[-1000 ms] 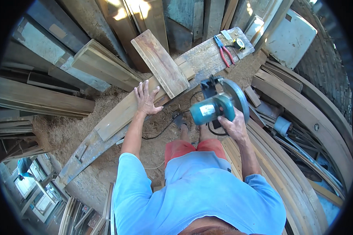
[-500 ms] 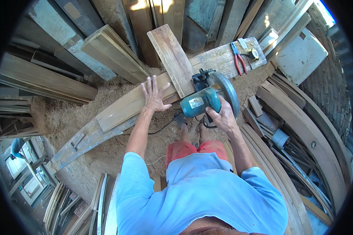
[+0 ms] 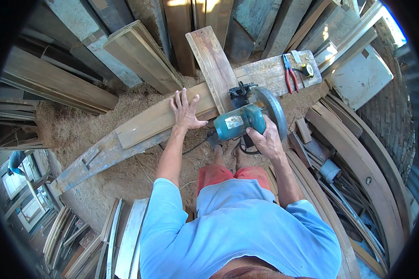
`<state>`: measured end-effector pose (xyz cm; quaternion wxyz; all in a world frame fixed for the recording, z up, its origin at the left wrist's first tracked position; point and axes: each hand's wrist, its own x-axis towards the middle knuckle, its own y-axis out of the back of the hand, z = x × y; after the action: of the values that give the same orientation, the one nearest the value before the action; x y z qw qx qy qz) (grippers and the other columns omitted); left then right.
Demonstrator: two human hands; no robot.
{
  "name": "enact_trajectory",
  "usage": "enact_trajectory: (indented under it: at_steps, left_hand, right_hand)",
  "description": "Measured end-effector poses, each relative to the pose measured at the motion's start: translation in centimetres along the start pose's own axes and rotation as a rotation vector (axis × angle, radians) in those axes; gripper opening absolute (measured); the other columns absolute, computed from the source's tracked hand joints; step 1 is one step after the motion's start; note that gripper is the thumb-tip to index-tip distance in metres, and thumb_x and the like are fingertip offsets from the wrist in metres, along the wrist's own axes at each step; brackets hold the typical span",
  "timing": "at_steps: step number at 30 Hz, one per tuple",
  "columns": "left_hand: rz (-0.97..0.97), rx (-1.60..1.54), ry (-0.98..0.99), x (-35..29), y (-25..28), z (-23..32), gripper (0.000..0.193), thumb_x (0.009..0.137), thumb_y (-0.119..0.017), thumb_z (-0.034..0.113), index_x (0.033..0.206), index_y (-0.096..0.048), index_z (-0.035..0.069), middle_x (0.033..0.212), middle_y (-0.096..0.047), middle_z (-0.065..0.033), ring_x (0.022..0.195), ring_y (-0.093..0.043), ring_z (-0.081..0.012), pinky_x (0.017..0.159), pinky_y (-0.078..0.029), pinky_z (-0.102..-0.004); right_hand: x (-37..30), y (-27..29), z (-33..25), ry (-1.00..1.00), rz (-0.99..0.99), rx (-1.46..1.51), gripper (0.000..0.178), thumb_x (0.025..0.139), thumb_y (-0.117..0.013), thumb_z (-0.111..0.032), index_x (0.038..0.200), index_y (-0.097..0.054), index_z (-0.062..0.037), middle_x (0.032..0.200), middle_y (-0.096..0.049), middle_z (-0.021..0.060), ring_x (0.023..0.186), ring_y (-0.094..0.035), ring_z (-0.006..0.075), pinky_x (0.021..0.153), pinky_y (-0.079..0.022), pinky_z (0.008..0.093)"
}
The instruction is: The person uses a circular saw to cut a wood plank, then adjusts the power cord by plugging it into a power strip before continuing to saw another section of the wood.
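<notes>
My right hand (image 3: 265, 138) is wrapped round the rear handle of a teal circular saw (image 3: 235, 122). The saw, with its grey round guard, is at the right edge of a short crossing board (image 3: 213, 65). That board lies across a longer pale board (image 3: 149, 122). My left hand (image 3: 187, 111) rests on the longer board with its fingers spread, left of the crossing board. Beneath both boards runs a worn, dusty plank (image 3: 102, 156). The saw's blade is hidden from this view.
Pliers (image 3: 290, 74) with red handles and a yellow-black tape measure (image 3: 307, 70) lie on the plank's far right end. Stacked boards (image 3: 139, 56) lean at the back. More timber (image 3: 358, 153) is piled at right. A black cord (image 3: 195, 146) trails over sawdust near my feet.
The view has shifted a little, so the boards and tools appear farther right. Relative to the crossing board, the saw sits slightly farther left. Both hands keep their poses.
</notes>
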<state>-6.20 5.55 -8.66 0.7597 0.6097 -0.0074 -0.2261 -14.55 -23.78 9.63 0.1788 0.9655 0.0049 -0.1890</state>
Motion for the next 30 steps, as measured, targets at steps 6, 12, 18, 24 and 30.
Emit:
enact_trajectory:
  at_steps: [6, 12, 18, 24, 30]
  left_hand:
    - [-0.017, -0.030, 0.018, 0.0, 0.3, 0.2, 0.123, 0.045, -0.092, 0.058, 0.150, -0.038, 0.025, 0.165, -0.009, -0.0254, 0.153, 0.000, -0.0496, 0.119, 0.000, -0.0703]
    - [-0.013, -0.039, 0.008, -0.1, 0.2, 0.1, 0.123, 0.045, -0.092, 0.058, 0.151, -0.038, 0.025, 0.165, -0.009, -0.0254, 0.153, 0.001, -0.0495, 0.119, 0.001, -0.0701]
    - [-0.004, -0.042, 0.006, -0.1, 0.0, 0.0, 0.123, 0.044, -0.093, 0.057, 0.150, -0.039, 0.025, 0.165, -0.008, -0.0257, 0.153, 0.001, -0.0499, 0.119, 0.000, -0.0705]
    - [-0.084, -0.018, 0.062, -0.3, 0.6, 0.3, 0.128, 0.049, -0.094, 0.058, 0.156, -0.031, 0.028, 0.167, 0.000, -0.0271, 0.153, 0.007, -0.0528, 0.118, 0.002, -0.0728]
    - [-0.055, -0.007, 0.029, -0.7, 0.5, -0.6, 0.124, 0.050, -0.093, 0.058, 0.154, -0.034, 0.031, 0.167, -0.001, -0.0280, 0.151, 0.006, -0.0560, 0.117, 0.002, -0.0739]
  right_hand:
    - [0.4, -0.7, -0.3, -0.030, -0.027, 0.016, 0.039, 0.087, -0.069, -0.017, 0.120, -0.061, 0.0033, 0.102, -0.066, 0.0157, 0.096, -0.064, 0.0255, 0.089, -0.050, 0.0384]
    - [0.9, -1.3, 1.2, -0.152, -0.064, 0.114, 0.040, 0.085, -0.070, -0.014, 0.120, -0.061, 0.0022, 0.099, -0.065, 0.0132, 0.094, -0.063, 0.0233, 0.088, -0.050, 0.0381]
    - [0.7, -1.3, 1.0, -0.108, -0.097, 0.113, 0.039, 0.086, -0.070, -0.015, 0.119, -0.060, 0.0036, 0.096, -0.066, 0.0133, 0.092, -0.064, 0.0235, 0.086, -0.051, 0.0386]
    - [1.1, -1.8, 0.6, -0.111, -0.032, 0.003, 0.039, 0.089, -0.071, -0.018, 0.119, -0.060, 0.0042, 0.099, -0.069, 0.0180, 0.096, -0.067, 0.0278, 0.088, -0.051, 0.0408]
    - [1.2, -1.9, 0.7, -0.115, -0.032, -0.017, 0.039, 0.089, -0.072, -0.018, 0.119, -0.061, 0.0042, 0.099, -0.068, 0.0164, 0.095, -0.066, 0.0252, 0.087, -0.051, 0.0393]
